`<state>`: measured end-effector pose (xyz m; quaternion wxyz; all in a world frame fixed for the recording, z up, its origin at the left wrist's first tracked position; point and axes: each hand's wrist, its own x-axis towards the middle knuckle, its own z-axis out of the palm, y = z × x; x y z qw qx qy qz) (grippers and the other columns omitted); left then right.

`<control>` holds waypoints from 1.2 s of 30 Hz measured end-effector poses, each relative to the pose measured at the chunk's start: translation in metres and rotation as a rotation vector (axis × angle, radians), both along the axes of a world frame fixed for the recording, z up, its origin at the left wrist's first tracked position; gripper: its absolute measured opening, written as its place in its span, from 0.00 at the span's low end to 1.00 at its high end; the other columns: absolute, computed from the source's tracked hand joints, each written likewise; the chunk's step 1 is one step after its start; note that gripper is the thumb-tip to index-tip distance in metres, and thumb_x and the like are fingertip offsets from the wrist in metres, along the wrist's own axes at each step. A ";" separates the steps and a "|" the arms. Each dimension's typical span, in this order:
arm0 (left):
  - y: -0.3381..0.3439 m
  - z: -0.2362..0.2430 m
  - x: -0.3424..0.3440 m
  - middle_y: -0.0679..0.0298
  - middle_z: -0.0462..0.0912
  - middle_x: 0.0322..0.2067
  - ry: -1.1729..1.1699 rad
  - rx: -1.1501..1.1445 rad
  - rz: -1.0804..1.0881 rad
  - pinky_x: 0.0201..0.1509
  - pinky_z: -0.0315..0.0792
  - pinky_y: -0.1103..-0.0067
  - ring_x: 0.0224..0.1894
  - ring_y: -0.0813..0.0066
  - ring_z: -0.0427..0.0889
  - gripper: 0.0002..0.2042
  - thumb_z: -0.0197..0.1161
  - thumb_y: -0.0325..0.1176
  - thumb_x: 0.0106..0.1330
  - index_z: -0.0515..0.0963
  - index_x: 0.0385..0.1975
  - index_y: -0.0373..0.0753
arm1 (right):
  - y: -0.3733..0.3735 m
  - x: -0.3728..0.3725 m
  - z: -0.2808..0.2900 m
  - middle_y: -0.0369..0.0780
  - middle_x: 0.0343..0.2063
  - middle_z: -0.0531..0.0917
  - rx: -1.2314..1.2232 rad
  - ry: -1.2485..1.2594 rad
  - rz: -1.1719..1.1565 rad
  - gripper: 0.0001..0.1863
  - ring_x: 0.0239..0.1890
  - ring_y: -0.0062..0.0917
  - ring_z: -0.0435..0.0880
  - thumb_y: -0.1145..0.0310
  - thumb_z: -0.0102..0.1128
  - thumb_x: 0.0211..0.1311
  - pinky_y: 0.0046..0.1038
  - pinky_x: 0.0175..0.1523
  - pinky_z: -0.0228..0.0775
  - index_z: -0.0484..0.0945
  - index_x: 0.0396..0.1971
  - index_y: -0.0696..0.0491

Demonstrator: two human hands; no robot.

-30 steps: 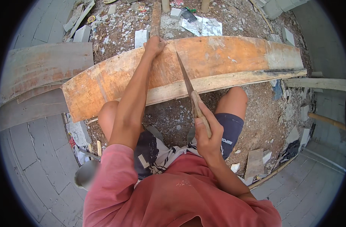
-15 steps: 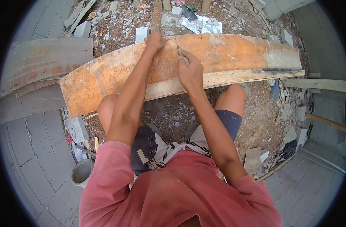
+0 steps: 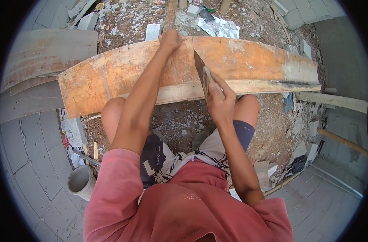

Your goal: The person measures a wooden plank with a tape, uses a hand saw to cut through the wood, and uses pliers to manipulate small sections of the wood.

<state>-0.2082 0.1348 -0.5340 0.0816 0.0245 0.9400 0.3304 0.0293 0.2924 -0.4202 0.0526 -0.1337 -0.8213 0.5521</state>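
A long orange-stained plywood board lies across in front of my knees, its far edge curved. A pale wooden batten runs along its near side. My left hand is closed over the board's far edge, beside the near end of a wooden bar; its fingertips are partly hidden. My right hand grips the worn handle of a handsaw. The saw's dark blade points away from me over the board, its tip just short of the far edge, near a thin line in the wood.
Grey-brown panels stand at the left, partly behind the board's end. A bucket sits at the lower left. White block pieces and rubble lie beyond the board. At the right are a timber length and a pole.
My right hand has drawn the handsaw back toward me and slightly right, so much more blade shows. My left hand stays at the board's far edge. The view has shifted a little.
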 end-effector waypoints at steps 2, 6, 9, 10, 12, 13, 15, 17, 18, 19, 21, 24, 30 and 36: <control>-0.001 0.008 0.000 0.55 0.85 0.38 0.010 -0.008 0.008 0.53 0.63 0.63 0.47 0.57 0.81 0.09 0.66 0.43 0.57 0.87 0.31 0.48 | -0.012 0.010 0.004 0.59 0.49 0.79 -0.065 -0.004 -0.020 0.22 0.55 0.43 0.79 0.71 0.53 0.61 0.33 0.61 0.66 0.74 0.53 0.67; 0.000 0.053 -0.014 0.55 0.86 0.36 0.148 -0.051 -0.016 0.50 0.64 0.63 0.44 0.58 0.82 0.09 0.66 0.41 0.56 0.87 0.30 0.46 | -0.015 0.008 0.021 0.59 0.43 0.82 -0.067 0.065 -0.046 0.22 0.46 0.39 0.84 0.73 0.52 0.60 0.31 0.53 0.72 0.74 0.54 0.67; 0.014 0.135 -0.016 0.56 0.86 0.34 0.405 -0.077 -0.044 0.48 0.64 0.64 0.41 0.58 0.82 0.09 0.67 0.40 0.57 0.85 0.29 0.43 | -0.015 0.014 0.031 0.51 0.33 0.85 -0.070 0.200 -0.020 0.24 0.31 0.28 0.84 0.73 0.52 0.61 0.26 0.38 0.74 0.72 0.56 0.66; 0.018 0.156 -0.015 0.56 0.85 0.33 0.558 -0.080 -0.019 0.46 0.64 0.65 0.40 0.57 0.82 0.08 0.67 0.39 0.57 0.85 0.28 0.42 | -0.011 0.010 0.030 0.46 0.29 0.83 -0.147 0.251 -0.032 0.25 0.26 0.23 0.80 0.73 0.52 0.61 0.23 0.33 0.71 0.71 0.58 0.65; 0.029 0.160 -0.012 0.57 0.84 0.32 0.685 -0.156 -0.052 0.46 0.64 0.64 0.40 0.57 0.80 0.08 0.67 0.38 0.57 0.85 0.27 0.41 | -0.011 0.001 0.021 0.41 0.24 0.81 -0.237 0.315 -0.052 0.25 0.21 0.17 0.76 0.72 0.51 0.61 0.21 0.27 0.68 0.70 0.59 0.65; 0.031 0.161 -0.010 0.58 0.83 0.31 0.801 -0.220 -0.076 0.45 0.63 0.64 0.39 0.57 0.79 0.07 0.68 0.36 0.57 0.84 0.26 0.40 | -0.014 -0.008 0.013 0.38 0.22 0.79 -0.294 0.324 -0.058 0.26 0.21 0.16 0.74 0.72 0.51 0.61 0.20 0.26 0.65 0.70 0.59 0.65; 0.029 0.127 -0.002 0.59 0.81 0.31 0.747 -0.171 -0.082 0.44 0.63 0.65 0.39 0.58 0.77 0.06 0.68 0.34 0.56 0.83 0.26 0.39 | -0.018 -0.023 -0.034 0.34 0.23 0.76 -0.323 0.379 -0.056 0.25 0.17 0.11 0.65 0.72 0.47 0.65 0.17 0.21 0.57 0.68 0.62 0.63; 0.027 0.090 0.003 0.60 0.79 0.31 0.690 -0.116 -0.090 0.44 0.63 0.65 0.39 0.58 0.76 0.05 0.69 0.32 0.55 0.82 0.26 0.38 | -0.021 -0.032 -0.084 0.39 0.23 0.79 -0.140 0.551 -0.078 0.26 0.20 0.15 0.70 0.72 0.49 0.63 0.20 0.25 0.63 0.68 0.61 0.64; 0.025 0.078 0.004 0.61 0.79 0.31 0.785 -0.050 -0.133 0.44 0.63 0.66 0.39 0.59 0.75 0.05 0.69 0.31 0.54 0.82 0.27 0.38 | -0.023 -0.039 -0.093 0.43 0.24 0.81 0.045 0.698 -0.082 0.27 0.22 0.19 0.75 0.72 0.50 0.61 0.24 0.29 0.69 0.69 0.60 0.65; 0.022 0.075 -0.001 0.62 0.78 0.31 0.881 0.009 -0.166 0.45 0.63 0.67 0.38 0.61 0.74 0.05 0.69 0.29 0.53 0.81 0.28 0.38 | -0.029 -0.046 -0.091 0.43 0.24 0.81 0.031 0.720 -0.084 0.27 0.22 0.19 0.75 0.72 0.50 0.61 0.24 0.29 0.69 0.69 0.60 0.65; 0.022 0.080 -0.002 0.62 0.78 0.31 0.897 -0.035 -0.167 0.44 0.63 0.67 0.38 0.61 0.74 0.06 0.69 0.28 0.53 0.80 0.29 0.38 | -0.038 -0.033 -0.081 0.47 0.28 0.83 -0.150 0.492 -0.157 0.28 0.24 0.22 0.78 0.70 0.51 0.61 0.25 0.32 0.71 0.68 0.61 0.65; 0.018 0.087 0.026 0.63 0.78 0.31 0.901 -0.098 -0.154 0.44 0.64 0.68 0.37 0.62 0.74 0.05 0.68 0.28 0.53 0.80 0.28 0.38 | -0.019 -0.016 -0.055 0.47 0.28 0.84 -0.241 0.329 -0.142 0.29 0.23 0.22 0.78 0.70 0.51 0.60 0.25 0.30 0.71 0.67 0.61 0.65; 0.074 0.107 0.063 0.64 0.77 0.29 0.851 -0.085 -0.137 0.43 0.65 0.71 0.36 0.66 0.74 0.04 0.68 0.28 0.54 0.82 0.28 0.40 | 0.042 0.016 -0.016 0.50 0.29 0.84 -0.388 0.201 -0.012 0.29 0.21 0.20 0.76 0.70 0.52 0.60 0.25 0.28 0.70 0.66 0.62 0.66; 0.025 0.101 0.019 0.58 0.79 0.32 0.809 -0.156 -0.204 0.43 0.69 0.66 0.37 0.56 0.77 0.07 0.68 0.31 0.54 0.80 0.30 0.37 | 0.016 -0.027 -0.029 0.51 0.29 0.83 -0.270 0.309 0.064 0.30 0.23 0.25 0.79 0.68 0.53 0.61 0.29 0.32 0.71 0.64 0.62 0.68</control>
